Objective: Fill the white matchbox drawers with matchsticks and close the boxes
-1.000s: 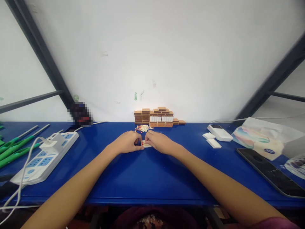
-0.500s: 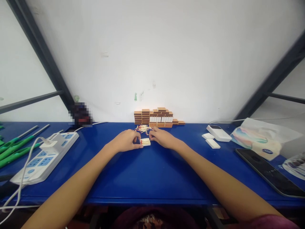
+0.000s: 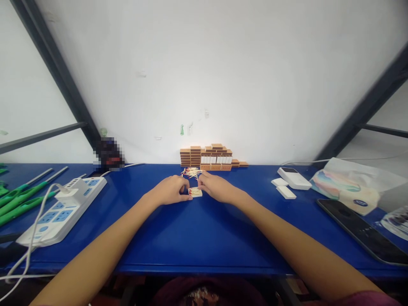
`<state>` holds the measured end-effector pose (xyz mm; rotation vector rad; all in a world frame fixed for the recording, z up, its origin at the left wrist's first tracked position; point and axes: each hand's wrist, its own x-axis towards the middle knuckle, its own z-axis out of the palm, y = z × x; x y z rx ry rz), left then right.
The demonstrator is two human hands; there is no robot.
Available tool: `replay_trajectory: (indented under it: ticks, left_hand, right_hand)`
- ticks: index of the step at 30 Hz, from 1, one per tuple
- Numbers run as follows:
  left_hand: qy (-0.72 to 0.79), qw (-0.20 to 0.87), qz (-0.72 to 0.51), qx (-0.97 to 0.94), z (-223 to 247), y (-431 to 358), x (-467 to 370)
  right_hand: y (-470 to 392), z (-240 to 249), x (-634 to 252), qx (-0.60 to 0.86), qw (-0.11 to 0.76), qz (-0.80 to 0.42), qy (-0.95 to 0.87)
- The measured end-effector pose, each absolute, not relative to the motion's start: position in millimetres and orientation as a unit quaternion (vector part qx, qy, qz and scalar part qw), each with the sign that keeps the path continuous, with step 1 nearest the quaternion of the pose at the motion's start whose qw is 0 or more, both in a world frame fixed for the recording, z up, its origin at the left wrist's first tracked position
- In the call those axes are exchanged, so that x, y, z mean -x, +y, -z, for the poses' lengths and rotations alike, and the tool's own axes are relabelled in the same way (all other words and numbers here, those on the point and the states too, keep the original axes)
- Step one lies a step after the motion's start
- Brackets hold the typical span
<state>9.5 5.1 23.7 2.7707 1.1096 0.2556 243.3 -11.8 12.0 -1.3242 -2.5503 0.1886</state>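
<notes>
A small white matchbox tray (image 3: 196, 193) with some red-headed matches in it sits low over the blue tabletop. My left hand (image 3: 172, 190) grips the tray's left end between thumb and fingers. Close to the tray's far right corner, my right hand (image 3: 218, 187) has its fingertips pinched together; whatever they hold is too small to make out. Behind the tray lies a loose heap of matches (image 3: 192, 172), partly hidden by the right fingers. Farther back, against the wall, brown matchboxes (image 3: 195, 156) are stacked, with a row of white upright pieces (image 3: 216, 160) among them.
To the left are a white power strip (image 3: 68, 212) with a plug and cable, and green-handled tools (image 3: 24, 197). On the right lie small white boxes (image 3: 286, 192), a white device (image 3: 293, 178), a tissue pack (image 3: 347, 187) and a dark phone (image 3: 363, 231).
My right hand has shifted slightly left and its fingertips have come to the tray's far right corner. My left hand still grips the tray in nearly the same place.
</notes>
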Motion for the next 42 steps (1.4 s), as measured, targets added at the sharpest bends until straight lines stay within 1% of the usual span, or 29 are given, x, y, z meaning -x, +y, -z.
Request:
replay_trajectory:
  ticks: [3, 13, 21, 27, 37, 42]
  left_hand:
    - [0.370, 0.071, -0.085, -0.922, -23.0, 5.2, -9.6]
    - [0.379, 0.065, -0.082, -0.919, -22.9, 4.3, -10.4]
    - [0.366, 0.065, -0.082, -0.925, -22.5, 3.5, -11.5]
    - [0.366, 0.065, -0.079, -0.925, -24.2, 2.5, -12.0]
    - [0.367, 0.063, -0.080, -0.925, -23.3, 1.4, -12.7]
    - [0.367, 0.065, -0.077, -0.925, -24.6, 0.0, -12.9]
  right_hand:
    - [-15.4, -9.2, -236.4, 0.437, 0.128, -0.059, -0.889]
    - [-13.9, -7.2, -239.9, 0.451, 0.115, -0.043, -0.884]
    - [-18.0, -4.5, -232.4, 0.481, 0.111, 0.013, -0.869]
    - [-19.4, -7.6, -232.2, 0.466, 0.120, 0.012, -0.877]
    - [-19.4, -6.0, -230.9, 0.458, 0.102, 0.023, -0.883]
    - [-19.4, -6.7, -230.9, 0.448, 0.099, 0.008, -0.889]
